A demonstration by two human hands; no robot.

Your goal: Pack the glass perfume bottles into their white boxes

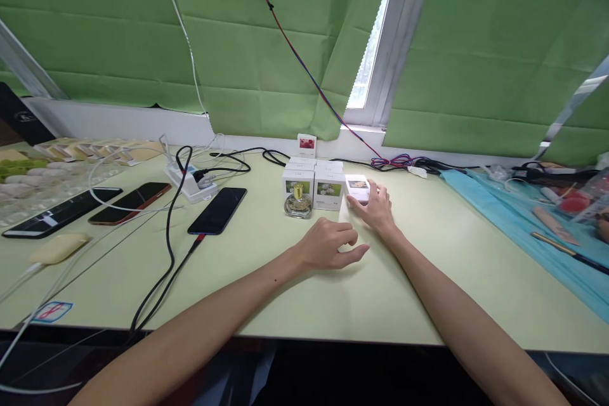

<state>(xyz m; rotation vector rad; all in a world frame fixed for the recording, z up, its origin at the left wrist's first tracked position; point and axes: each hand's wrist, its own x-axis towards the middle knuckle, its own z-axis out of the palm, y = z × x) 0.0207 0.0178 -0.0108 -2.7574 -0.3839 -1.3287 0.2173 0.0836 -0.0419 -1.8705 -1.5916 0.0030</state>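
My right hand (378,206) is closed around a small white box (358,186) with an orange flower picture, at the right end of a group of similar boxes. My left hand (333,244) hovers or rests low over the table in front of them, holding nothing; its thumb and forefinger are apart, the other fingers loosely curled. White boxes with green flower pictures (328,195) stand side by side in rows. In front of the left one is a round glass bottle (298,203) with a gold cap. Another white box with a red picture (307,145) stands behind.
On the left lie a black phone (217,210) on a cable, two more phones, a power strip (191,185) and a yellowish case (59,248). Egg-tray-like packaging (71,177) sits at the far left. Blue sheeting (514,209) with a brush covers the right side; cables run along the back.
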